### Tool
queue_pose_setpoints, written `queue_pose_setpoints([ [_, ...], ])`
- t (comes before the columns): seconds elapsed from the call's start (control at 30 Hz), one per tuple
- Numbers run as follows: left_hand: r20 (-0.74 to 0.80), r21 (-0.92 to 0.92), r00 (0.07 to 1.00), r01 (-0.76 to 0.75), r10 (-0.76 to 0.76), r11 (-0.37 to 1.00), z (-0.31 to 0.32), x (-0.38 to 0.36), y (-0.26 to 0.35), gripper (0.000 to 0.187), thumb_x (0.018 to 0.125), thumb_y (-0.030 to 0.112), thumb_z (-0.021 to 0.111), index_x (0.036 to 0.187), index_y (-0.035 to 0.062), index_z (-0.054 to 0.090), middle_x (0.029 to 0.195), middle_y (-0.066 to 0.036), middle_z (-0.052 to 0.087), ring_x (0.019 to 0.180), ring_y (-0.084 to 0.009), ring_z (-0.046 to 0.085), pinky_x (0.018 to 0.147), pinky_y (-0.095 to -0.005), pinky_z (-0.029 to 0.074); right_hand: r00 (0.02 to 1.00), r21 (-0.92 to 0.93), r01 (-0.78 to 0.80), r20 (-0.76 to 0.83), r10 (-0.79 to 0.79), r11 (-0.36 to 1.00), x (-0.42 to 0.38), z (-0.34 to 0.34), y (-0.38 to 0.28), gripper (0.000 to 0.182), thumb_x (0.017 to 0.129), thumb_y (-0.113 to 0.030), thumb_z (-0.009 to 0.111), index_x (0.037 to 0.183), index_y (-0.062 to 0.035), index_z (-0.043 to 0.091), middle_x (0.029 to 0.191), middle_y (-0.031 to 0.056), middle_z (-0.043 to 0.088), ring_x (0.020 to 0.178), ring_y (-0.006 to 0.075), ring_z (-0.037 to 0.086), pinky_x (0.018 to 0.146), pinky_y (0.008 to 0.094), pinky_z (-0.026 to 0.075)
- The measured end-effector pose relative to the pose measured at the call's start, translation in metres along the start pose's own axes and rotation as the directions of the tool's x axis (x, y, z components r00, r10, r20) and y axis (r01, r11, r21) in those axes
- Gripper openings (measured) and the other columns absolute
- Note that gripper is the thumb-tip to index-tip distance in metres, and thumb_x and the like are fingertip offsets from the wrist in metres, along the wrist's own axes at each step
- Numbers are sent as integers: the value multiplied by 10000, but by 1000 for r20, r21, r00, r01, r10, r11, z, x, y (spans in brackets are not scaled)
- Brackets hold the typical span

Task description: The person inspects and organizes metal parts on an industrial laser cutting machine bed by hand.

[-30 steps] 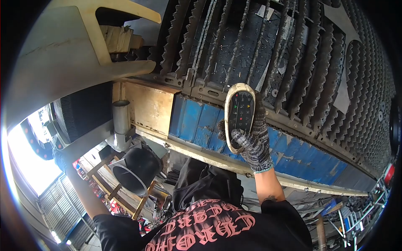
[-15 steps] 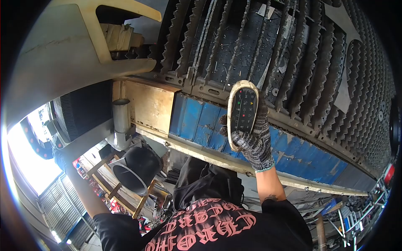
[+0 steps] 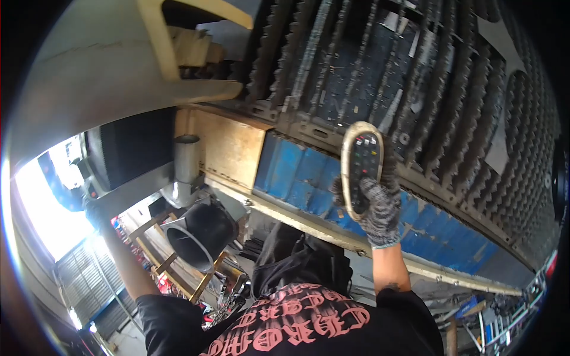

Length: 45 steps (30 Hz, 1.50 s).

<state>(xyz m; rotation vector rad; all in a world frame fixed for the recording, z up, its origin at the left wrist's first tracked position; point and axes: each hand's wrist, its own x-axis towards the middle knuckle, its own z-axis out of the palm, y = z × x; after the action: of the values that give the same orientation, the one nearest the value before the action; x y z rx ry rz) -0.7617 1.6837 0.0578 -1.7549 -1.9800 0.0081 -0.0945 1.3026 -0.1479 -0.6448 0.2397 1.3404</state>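
Note:
My right hand (image 3: 381, 213), in a grey and black knit glove, is wrapped round a remote control (image 3: 362, 157). The remote has a dark keypad with small coloured marks and a cream rim. My thumb lies over the lower part of the keypad, and fingertips show past the remote's left side. Behind it are the blue side panel (image 3: 300, 172) and the front edge of a bed of toothed metal slats (image 3: 409, 77). At far left, my left hand (image 3: 92, 212) is stretched out by a dark device (image 3: 86, 181) against bright light; its fingers are blurred.
Small scraps lie between the slats. Left of the blue panel are a tan metal plate (image 3: 228, 151) and a grey pipe (image 3: 186, 159). A large black duct (image 3: 199, 234) sits by a wooden frame (image 3: 163, 261) below. A pale machine cover (image 3: 98, 71) overhangs the upper left.
The view has shifted, so the scene sits a little farther right. My right thumb has moved up over the lower keys of the remote, which stays in my hand.

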Motion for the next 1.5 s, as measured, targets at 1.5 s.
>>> queue_pose_setpoints([
  [1.5,20,-385,929,348,-369,855,-40,-30,70,478,991,391,396,1178,19,631,1090,-139,669,940,-242,624,825,-339,477,996,-4,87,29,-87,996,6,-11,-4,585,842,-85,660,1385,-85,443,1171,211,612,932,390,673,690,456,631],
])
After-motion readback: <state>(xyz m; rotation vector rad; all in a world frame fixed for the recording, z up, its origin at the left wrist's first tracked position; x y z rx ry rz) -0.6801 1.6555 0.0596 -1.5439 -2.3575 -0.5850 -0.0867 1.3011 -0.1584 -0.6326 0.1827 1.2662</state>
